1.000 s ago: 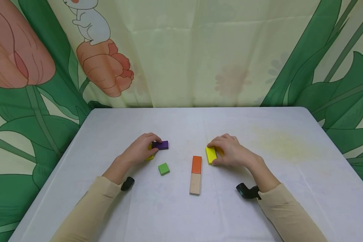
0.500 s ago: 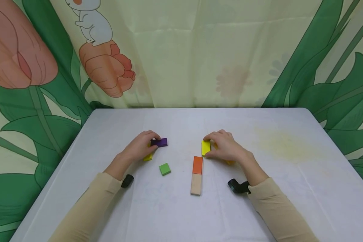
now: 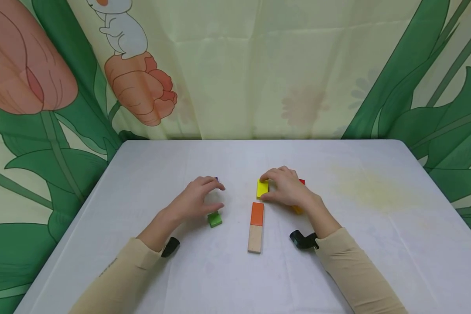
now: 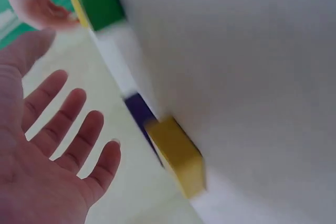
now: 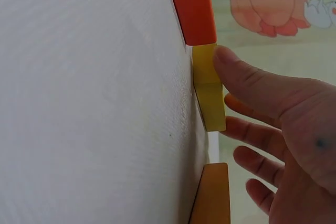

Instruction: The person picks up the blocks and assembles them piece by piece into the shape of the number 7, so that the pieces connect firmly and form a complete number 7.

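My left hand (image 3: 194,198) hovers with fingers spread, holding nothing, close to a small green block (image 3: 215,220). Mostly hidden behind it in the head view is a purple block; the left wrist view shows that purple block (image 4: 140,111) beside a yellow block (image 4: 181,156). My right hand (image 3: 287,187) pinches another yellow block (image 3: 262,189) between thumb and fingers. This block stands just beyond the far end of an orange block (image 3: 257,213), which lies end to end with a plain wooden block (image 3: 254,239).
A red block (image 3: 302,181) and a yellow-orange block (image 3: 297,209) show partly behind and under my right hand. Everything lies on a white-covered table (image 3: 337,270), with a printed curtain (image 3: 235,87) behind its far edge.
The right hand has slid the yellow block leftward and away, to the orange block's far end. The left hand has let go of the purple block and moved right, toward the green block.
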The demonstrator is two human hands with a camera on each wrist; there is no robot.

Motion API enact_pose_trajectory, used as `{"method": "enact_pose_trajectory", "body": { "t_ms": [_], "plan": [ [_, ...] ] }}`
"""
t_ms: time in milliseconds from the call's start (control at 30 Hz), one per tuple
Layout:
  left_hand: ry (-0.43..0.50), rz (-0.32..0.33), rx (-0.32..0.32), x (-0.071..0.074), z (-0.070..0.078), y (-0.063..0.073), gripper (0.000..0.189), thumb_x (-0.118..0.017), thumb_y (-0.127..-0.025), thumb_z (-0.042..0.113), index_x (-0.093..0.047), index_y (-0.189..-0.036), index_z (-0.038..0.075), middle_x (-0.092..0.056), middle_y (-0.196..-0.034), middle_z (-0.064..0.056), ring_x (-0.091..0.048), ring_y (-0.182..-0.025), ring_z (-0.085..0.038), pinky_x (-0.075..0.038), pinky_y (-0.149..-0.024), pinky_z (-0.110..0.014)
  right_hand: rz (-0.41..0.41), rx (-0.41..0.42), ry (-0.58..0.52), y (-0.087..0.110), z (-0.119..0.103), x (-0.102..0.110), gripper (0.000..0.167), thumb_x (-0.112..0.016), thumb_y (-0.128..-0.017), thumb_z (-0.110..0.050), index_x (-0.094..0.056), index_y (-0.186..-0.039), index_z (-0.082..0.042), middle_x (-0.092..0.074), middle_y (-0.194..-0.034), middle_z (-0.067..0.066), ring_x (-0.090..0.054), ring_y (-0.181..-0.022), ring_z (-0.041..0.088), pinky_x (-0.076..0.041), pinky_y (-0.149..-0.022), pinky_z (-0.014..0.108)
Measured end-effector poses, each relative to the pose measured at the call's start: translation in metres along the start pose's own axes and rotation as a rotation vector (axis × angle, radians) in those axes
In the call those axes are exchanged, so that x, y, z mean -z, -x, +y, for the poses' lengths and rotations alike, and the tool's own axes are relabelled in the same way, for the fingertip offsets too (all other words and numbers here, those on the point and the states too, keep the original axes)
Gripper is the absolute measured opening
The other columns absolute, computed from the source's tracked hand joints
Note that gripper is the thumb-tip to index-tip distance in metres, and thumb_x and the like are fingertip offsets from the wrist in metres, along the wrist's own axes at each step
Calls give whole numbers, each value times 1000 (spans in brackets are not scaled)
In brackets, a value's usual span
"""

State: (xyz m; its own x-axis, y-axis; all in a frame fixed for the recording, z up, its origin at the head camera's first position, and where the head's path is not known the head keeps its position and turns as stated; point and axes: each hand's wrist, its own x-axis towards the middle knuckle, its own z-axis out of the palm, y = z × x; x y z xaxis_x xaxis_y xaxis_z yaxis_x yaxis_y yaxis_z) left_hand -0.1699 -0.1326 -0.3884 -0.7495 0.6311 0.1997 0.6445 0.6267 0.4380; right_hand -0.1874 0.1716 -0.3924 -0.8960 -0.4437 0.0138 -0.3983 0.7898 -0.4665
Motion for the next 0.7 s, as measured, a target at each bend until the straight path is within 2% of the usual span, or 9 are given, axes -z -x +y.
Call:
{"method": "enact_pose_trajectory", "body": {
  "t_ms": [200, 367, 567, 700],
  "plan": [
    [31, -76, -17, -14, 27, 7, 48, -83, -84, 34, -67, -125, 14, -60, -124, -1, -54, -116, -22, -46, -98, -43, -12, -25, -5, -2, 0, -1, 51, -83, -84, -37, -69, -125, -10, -64, -129, 8, -44, -124, 34, -29, -105, 53],
    [42, -141, -39, -22, 41, 9, 57, -83, -83, 39, -63, -131, 18, -59, -128, -1, -52, -119, -20, -43, -100, -43, -9, -46, -21, -3, 3, 0, 49, -78, -89, -34, -66, -129, -7, -63, -129, 11, -44, -124, 35, -28, -107, 55],
    [21, -232, -53, -28, 58, 9, 62, -81, -84, 43, -59, -137, 20, -58, -131, 1, -50, -123, -20, -42, -102, -42, -14, -61, -5, -5, 7, -1, 50, -78, -89, -32, -65, -128, -4, -64, -128, 12, -47, -120, 35, -30, -105, 54],
    [8, -258, -67, -33, 62, 9, 63, -82, -83, 44, -59, -138, 22, -60, -130, 2, -50, -123, -19, -42, -102, -39, -10, -48, -6, -5, 6, -1, 49, -78, -89, -31, -66, -127, -3, -64, -126, 12, -49, -118, 35, -32, -103, 54]
  ]
}}
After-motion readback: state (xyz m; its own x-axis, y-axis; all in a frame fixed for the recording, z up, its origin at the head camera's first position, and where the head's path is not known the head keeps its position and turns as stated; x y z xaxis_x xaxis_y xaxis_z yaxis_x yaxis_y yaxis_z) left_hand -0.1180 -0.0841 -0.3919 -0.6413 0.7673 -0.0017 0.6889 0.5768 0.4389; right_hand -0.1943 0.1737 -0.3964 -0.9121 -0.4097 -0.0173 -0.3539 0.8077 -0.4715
